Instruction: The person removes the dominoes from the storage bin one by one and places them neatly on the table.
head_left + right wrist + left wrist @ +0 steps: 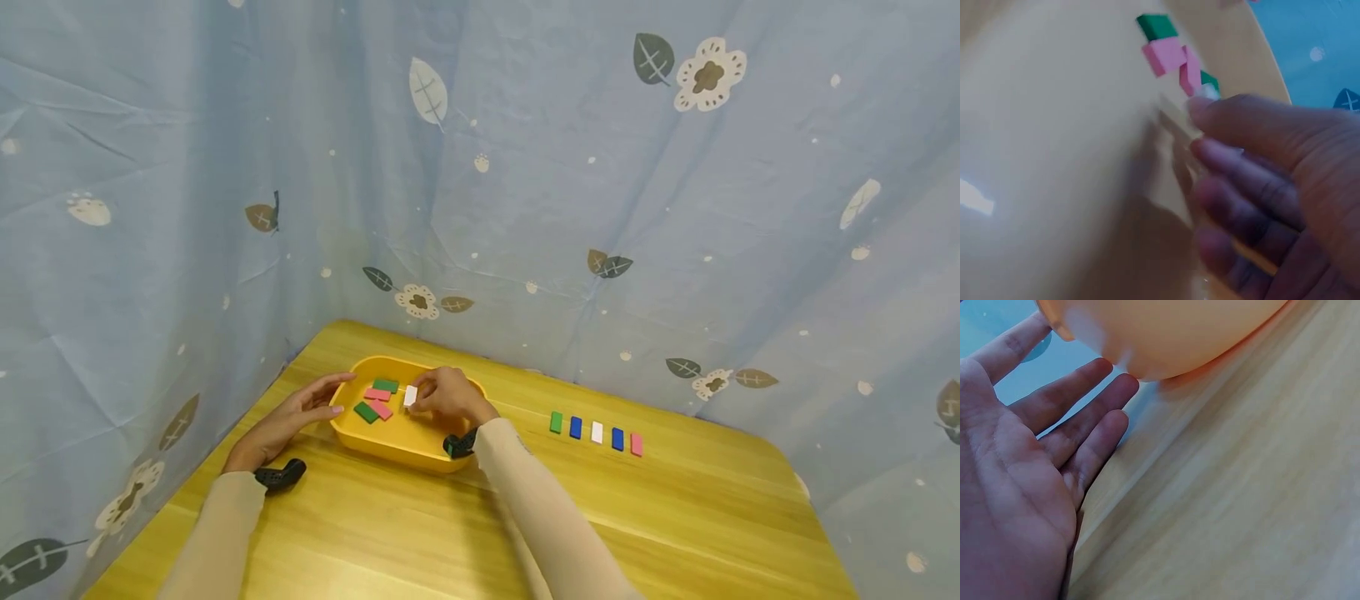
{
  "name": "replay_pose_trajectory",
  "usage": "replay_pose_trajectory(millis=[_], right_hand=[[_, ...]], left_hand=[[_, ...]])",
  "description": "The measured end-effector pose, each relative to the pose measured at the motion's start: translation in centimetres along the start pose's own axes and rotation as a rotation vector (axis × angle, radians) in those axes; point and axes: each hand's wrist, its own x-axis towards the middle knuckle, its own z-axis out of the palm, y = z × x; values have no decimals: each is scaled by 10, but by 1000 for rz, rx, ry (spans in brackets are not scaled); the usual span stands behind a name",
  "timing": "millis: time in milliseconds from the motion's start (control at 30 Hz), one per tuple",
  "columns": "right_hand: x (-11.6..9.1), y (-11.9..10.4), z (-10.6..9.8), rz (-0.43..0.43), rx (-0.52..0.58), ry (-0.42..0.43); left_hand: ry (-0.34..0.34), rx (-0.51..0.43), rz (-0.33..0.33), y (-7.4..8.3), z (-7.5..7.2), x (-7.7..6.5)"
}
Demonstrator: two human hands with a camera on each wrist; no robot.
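Note:
A yellow plastic tub [405, 450] stands on the table, with two green tiles [386, 386] and two pink tiles [377, 394] lying on its floor at the left. My right hand [453, 396] reaches over the far side of the tub and pinches a white tile [410, 397] between thumb and fingertips. Most of that tile is hidden behind the thumb in the right wrist view. At the tub's left end is my left hand [288, 417], its fingers extended and its fingertips right at the rim and outer wall; the left wrist view shows its palm [1016, 475] holding nothing.
To the right of the tub, a spaced row on the wooden table [675, 517] has a green tile [556, 422], two blue tiles [575, 427], a white tile [597, 432] and a pink tile [636, 444]. A patterned blue curtain [525, 208] hangs behind and beside the table.

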Motion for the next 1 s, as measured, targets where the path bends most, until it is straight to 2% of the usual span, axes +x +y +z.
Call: replay_pose_trajectory(millis=[300, 567, 800, 1000], right_hand=[[-17, -6, -23, -14, 81, 57], [-39, -3, -46, -29, 138, 56], [-63, 8, -63, -58, 107, 98], [-84, 24, -72, -45, 124, 127]], left_hand=[[-23, 16, 12, 2, -2, 2], [-23, 22, 9, 5, 0, 1], [-1, 35, -7, 6, 1, 2], [-36, -20, -38, 6, 2, 1]])
